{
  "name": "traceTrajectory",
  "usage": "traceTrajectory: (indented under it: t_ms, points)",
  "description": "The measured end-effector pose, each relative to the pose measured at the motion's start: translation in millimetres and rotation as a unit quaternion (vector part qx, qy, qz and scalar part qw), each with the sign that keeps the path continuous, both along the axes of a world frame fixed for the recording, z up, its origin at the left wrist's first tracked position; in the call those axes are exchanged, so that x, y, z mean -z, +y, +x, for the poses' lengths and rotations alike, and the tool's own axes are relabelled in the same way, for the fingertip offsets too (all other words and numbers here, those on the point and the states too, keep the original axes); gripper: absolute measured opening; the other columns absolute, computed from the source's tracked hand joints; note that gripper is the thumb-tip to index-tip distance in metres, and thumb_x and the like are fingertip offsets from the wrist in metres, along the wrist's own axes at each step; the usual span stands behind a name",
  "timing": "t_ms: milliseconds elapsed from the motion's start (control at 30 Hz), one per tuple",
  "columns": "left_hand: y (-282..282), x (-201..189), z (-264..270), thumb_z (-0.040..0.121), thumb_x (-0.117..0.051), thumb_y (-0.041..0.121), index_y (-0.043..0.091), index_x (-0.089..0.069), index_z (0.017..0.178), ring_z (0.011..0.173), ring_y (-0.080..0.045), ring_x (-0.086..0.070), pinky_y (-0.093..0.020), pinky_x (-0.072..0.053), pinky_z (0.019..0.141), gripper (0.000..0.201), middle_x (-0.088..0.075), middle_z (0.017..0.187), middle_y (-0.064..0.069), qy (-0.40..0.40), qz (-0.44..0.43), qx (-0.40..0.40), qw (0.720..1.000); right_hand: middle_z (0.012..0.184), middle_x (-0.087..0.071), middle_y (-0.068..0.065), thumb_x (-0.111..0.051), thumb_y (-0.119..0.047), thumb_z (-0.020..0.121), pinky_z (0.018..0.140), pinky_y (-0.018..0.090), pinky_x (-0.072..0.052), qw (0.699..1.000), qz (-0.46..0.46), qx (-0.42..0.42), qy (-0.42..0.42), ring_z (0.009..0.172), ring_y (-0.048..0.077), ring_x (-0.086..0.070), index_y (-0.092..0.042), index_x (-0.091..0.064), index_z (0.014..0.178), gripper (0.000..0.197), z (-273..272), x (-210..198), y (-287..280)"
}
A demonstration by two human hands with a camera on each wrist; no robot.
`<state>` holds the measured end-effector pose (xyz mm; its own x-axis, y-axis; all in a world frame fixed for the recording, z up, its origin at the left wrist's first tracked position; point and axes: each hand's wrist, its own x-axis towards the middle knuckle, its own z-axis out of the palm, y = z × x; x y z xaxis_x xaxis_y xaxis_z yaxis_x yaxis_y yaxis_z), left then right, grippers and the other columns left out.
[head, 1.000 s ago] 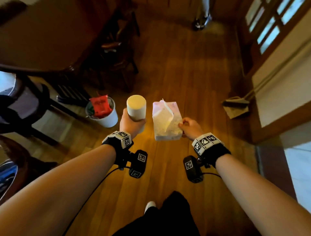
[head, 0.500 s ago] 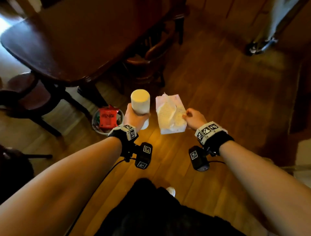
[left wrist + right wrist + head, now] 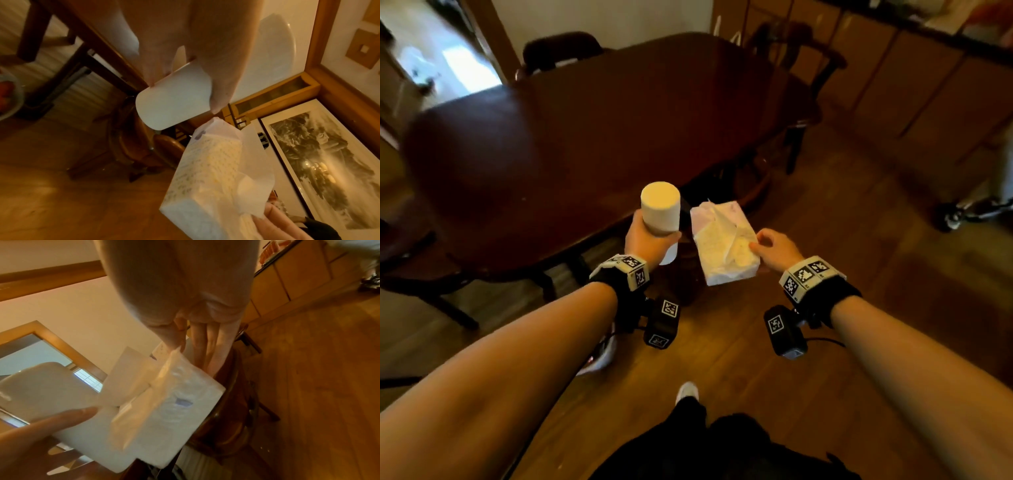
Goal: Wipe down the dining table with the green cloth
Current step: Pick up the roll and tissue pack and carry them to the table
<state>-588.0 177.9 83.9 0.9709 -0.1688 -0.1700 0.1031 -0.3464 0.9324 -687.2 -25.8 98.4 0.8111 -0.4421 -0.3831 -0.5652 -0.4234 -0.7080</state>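
The dark wooden dining table (image 3: 585, 130) stands ahead of me, its near edge just beyond my hands. My left hand (image 3: 650, 240) grips a white cylinder (image 3: 661, 209) upright; the left wrist view shows the fingers wrapped around that cylinder (image 3: 174, 100). My right hand (image 3: 774, 248) pinches the side of a white soft tissue pack (image 3: 722, 250) with a sheet sticking out of its top. In the right wrist view the thumb and fingers hold the pack (image 3: 164, 410) by one end. No green cloth shows in any view.
Dark chairs stand at the table's far end (image 3: 561, 48), right side (image 3: 801, 68) and left side (image 3: 414, 267). A white bin (image 3: 599, 356) peeks out under my left forearm. Wooden cabinets (image 3: 928, 75) line the right wall. Another person's shoe (image 3: 962, 212) is on the floor.
The view has swung up so the whole tabletop is now in front of me. The bin has slid under my left arm. Both hands keep their hold.
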Motion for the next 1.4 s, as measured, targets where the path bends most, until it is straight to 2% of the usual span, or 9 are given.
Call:
traceTrajectory:
  t_ms: [67, 167, 367, 567, 633, 700, 867, 1033, 1400]
  points:
    - [-28.9, -6.2, 34.1, 0.074, -0.076, 0.014, 0.011, -0.039, 0.131, 0.124, -0.028, -0.048, -0.033, -0.039, 0.093, 0.068, -0.052, 0.132, -0.011, -0.007, 0.008, -0.006, 1.000, 0.100, -0.061, 0.013, -0.051, -0.018, 0.091, 0.056, 0.031, -0.048, 0.999, -0.040, -0.007, 0.003, 0.082, 0.024, -0.057, -0.013, -0.050, 0.085, 0.008, 34.1, -5.4, -32.9]
    - [-70.6, -10.4, 84.2, 0.074, -0.076, 0.018, 0.010, -0.037, 0.132, 0.125, -0.028, -0.047, -0.035, -0.041, 0.096, 0.071, -0.050, 0.134, -0.011, 0.002, 0.022, -0.017, 1.000, 0.093, -0.057, 0.009, -0.052, -0.018, 0.091, 0.065, 0.028, -0.040, 0.998, -0.060, -0.020, 0.007, 0.083, 0.020, -0.053, -0.015, -0.050, 0.083, 0.008, 87.0, -9.9, -81.0]
    - [-168.2, 3.2, 192.1, 0.072, -0.078, 0.020, 0.011, -0.039, 0.131, 0.123, -0.029, -0.049, -0.037, -0.043, 0.095, 0.071, -0.051, 0.133, -0.011, 0.011, 0.019, -0.082, 0.996, 0.092, -0.059, 0.014, -0.054, -0.019, 0.088, 0.083, 0.048, -0.055, 0.996, -0.030, -0.089, 0.008, 0.093, 0.030, -0.060, -0.024, -0.046, 0.062, 0.028, 228.9, 2.6, -193.9]
    - [-245.3, 10.5, 268.1, 0.073, -0.078, 0.019, 0.010, -0.036, 0.135, 0.127, -0.030, -0.046, -0.042, -0.042, 0.101, 0.075, -0.049, 0.137, -0.012, 0.039, 0.022, -0.172, 0.984, 0.086, -0.058, 0.012, -0.053, -0.021, 0.088, 0.080, 0.047, -0.056, 0.985, -0.041, -0.169, 0.011, 0.091, 0.032, -0.062, -0.022, -0.044, 0.062, 0.028, 359.0, 9.9, -275.6]
    - [-260.3, 12.3, 287.9, 0.073, -0.077, 0.018, 0.010, -0.037, 0.135, 0.127, -0.029, -0.046, -0.039, -0.041, 0.100, 0.074, -0.048, 0.137, -0.012, 0.044, 0.020, -0.210, 0.976, 0.082, -0.056, 0.011, -0.053, -0.020, 0.088, 0.074, 0.035, -0.049, 0.977, -0.063, -0.205, 0.002, 0.082, 0.026, -0.057, -0.019, -0.042, 0.061, 0.029, 398.7, 13.1, -293.3]
    - [-267.6, 15.1, 304.9, 0.072, -0.078, 0.017, 0.009, -0.037, 0.134, 0.127, -0.029, -0.046, -0.037, -0.040, 0.100, 0.074, -0.049, 0.137, -0.012, 0.055, 0.021, -0.248, 0.967, 0.080, -0.054, 0.011, -0.053, -0.020, 0.088, 0.070, 0.032, -0.040, 0.971, -0.068, -0.230, -0.001, 0.078, 0.023, -0.052, -0.017, -0.043, 0.065, 0.025, 433.3, 15.5, -301.6]
    - [-262.8, 23.1, 363.2, 0.071, -0.078, 0.016, 0.012, -0.036, 0.136, 0.128, -0.030, -0.046, -0.043, -0.040, 0.105, 0.077, -0.048, 0.138, -0.011, 0.085, 0.027, -0.302, 0.949, 0.078, -0.056, 0.011, -0.053, -0.020, 0.088, 0.077, 0.045, -0.052, 0.966, -0.055, -0.254, 0.007, 0.076, 0.025, -0.055, -0.017, -0.043, 0.062, 0.028, 519.7, 35.2, -300.7]
    - [-246.2, 34.9, 438.2, 0.071, -0.078, 0.019, 0.012, -0.036, 0.137, 0.128, -0.030, -0.045, -0.037, -0.041, 0.100, 0.078, -0.047, 0.138, -0.013, 0.064, 0.049, -0.313, 0.946, 0.076, -0.053, 0.011, -0.052, -0.017, 0.088, 0.067, 0.031, -0.039, 0.966, -0.055, -0.252, -0.013, 0.073, 0.022, -0.049, -0.015, -0.047, 0.073, 0.016, 595.2, 47.0, -286.3]
    - [-211.1, 50.2, 581.9, 0.072, -0.077, 0.013, 0.010, -0.036, 0.137, 0.130, -0.027, -0.044, -0.033, -0.038, 0.103, 0.077, -0.047, 0.140, -0.011, 0.048, 0.025, -0.342, 0.938, 0.077, -0.049, 0.012, -0.051, -0.016, 0.089, 0.066, 0.029, -0.034, 0.969, -0.051, -0.244, -0.009, 0.073, 0.022, -0.045, -0.013, -0.043, 0.071, 0.019, 743.3, 79.1, -239.2]
